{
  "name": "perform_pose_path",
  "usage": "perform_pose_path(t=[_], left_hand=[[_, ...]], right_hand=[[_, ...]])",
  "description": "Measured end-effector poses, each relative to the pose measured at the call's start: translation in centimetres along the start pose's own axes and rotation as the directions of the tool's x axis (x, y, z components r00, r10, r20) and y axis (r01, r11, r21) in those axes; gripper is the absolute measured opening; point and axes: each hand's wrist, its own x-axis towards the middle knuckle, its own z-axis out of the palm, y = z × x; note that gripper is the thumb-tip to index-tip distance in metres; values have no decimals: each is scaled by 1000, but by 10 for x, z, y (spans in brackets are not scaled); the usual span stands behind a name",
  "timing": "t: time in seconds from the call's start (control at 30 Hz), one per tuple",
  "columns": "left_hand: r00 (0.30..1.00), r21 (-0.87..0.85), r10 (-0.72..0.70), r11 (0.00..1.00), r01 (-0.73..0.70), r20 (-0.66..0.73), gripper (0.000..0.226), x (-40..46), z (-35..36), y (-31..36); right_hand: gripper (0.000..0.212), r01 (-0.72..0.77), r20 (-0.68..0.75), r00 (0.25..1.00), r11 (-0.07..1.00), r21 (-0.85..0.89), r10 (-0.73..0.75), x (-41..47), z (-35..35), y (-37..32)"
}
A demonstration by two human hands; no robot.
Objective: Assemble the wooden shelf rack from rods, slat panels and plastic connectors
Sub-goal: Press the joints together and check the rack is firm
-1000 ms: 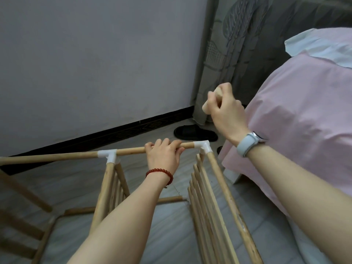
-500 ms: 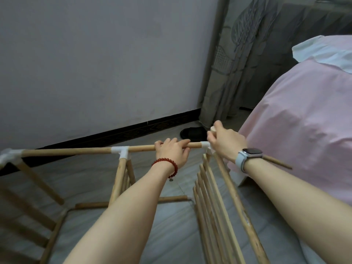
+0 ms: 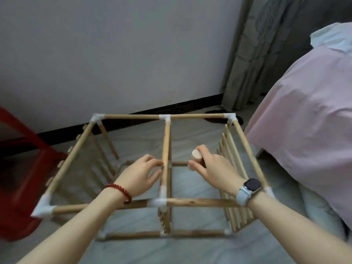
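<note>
The wooden shelf rack (image 3: 192,116) stands on the floor as a box frame of rods joined by white plastic connectors (image 3: 165,117). Slat panels (image 3: 231,149) form its left, middle and right walls. A middle top rod (image 3: 166,141) runs from the far rail to the near rail (image 3: 200,202). My left hand (image 3: 141,174) reaches to that middle rod, fingers loosely curved beside it. My right hand (image 3: 211,166) grips a loose wooden rod (image 3: 196,159), whose round end points up at me, just right of the middle rod.
A red plastic stool (image 3: 24,168) stands close on the left. A bed with pink cover (image 3: 304,121) borders the right side. The wall, a grey curtain (image 3: 266,44) and a dark slipper (image 3: 215,119) lie behind the rack.
The view pulled back over the rack. My left hand left the far rail and came to the middle rod. My right hand came back from the far right corner, still holding the loose rod.
</note>
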Motion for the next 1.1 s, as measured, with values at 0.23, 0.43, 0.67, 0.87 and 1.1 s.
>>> perform_pose_path(t=[0.23,0.43,0.67,0.87,1.1], left_hand=[[988,302,-34,953,-13,152,26,-75,8,-17],[1000,313,14,950,-17,10,31,-60,31,15],[996,347,51,938,-21,-76,33,-26,53,38],[996,339,39,941,-11,-76,33,-21,59,38],[999,329,13,944,5,-53,32,-19,60,42]], right_hand=[[27,28,61,998,998,47,-31,-48,12,-41],[25,47,-320,947,999,7,-42,-45,-40,-56],[24,-122,-281,952,992,8,120,-43,1,-44],[25,4,-617,783,991,134,80,-16,-51,-44],[24,-144,-94,988,956,-257,124,-36,9,-19]])
